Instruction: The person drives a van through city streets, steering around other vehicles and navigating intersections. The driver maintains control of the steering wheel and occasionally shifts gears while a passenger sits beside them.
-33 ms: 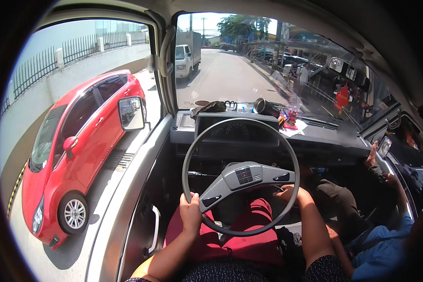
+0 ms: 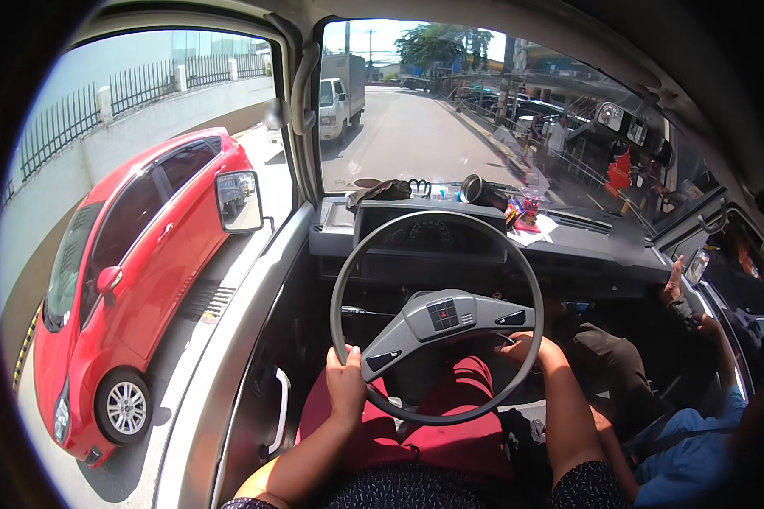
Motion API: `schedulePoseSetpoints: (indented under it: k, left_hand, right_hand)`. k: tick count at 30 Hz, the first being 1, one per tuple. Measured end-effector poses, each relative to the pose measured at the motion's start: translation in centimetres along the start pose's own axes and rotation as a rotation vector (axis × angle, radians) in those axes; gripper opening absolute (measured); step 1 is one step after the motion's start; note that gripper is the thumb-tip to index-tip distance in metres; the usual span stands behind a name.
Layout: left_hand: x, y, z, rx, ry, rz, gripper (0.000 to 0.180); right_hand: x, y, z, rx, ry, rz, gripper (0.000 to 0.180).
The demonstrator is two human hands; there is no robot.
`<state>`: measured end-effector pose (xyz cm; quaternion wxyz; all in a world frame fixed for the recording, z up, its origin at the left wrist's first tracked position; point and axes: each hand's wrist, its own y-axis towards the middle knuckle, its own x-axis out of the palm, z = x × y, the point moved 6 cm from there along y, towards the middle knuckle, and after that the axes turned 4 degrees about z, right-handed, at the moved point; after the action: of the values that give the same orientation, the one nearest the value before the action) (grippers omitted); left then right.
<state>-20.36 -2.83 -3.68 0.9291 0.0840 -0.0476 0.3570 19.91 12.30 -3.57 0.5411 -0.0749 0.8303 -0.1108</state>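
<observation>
At eight o'clock on the steering wheel [image 2: 444,316], set before me at twelve, my left fingers [image 2: 338,366] grip it low, likely keeping it steady; near four, my right fingers [image 2: 518,347] sit behind it, whether closed I cannot tell.

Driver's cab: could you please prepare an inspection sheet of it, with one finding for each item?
Surface: grey dashboard, partly sunlit.
Things in use: grey steering wheel.
Clutter: dark cloth, tipped dark container and white paper on the dashboard.
Hands: left hand grips the wheel's left side; right hand at its right side, grip unclear.
Cables: black coil on the dashboard, possibly a cord.
Surroundings: red car at left, truck ahead, blue-sleeved person at right.
</observation>
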Motion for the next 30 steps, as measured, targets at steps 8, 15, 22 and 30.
schedulePoseSetpoints:
  k: [8,15,22,30]
  left_hand:
    - [0.0,-2.0,-0.9,-0.012,-0.036,-0.011,0.035]
    - [0.2,-2.2,-1.8,-0.045,-0.118,-0.053,0.035]
    - [0.4,1.1,-1.3,-0.271,-0.407,-0.096,0.032]
    - [1.5,8.0,1.8,-0.155,-0.043,-0.401,0.042]
  right_hand:
    - [0.4,0.9,0.1,-0.038,-0.071,0.005,0.041]
    - [0.2,0.8,0.1,-0.039,-0.099,0.009,0.047]
    - [0.0,0.2,0.5,-0.064,-0.131,0.068,0.073]
    - [0.3,-0.5,0.0,0.023,0.089,-0.151,0.082]
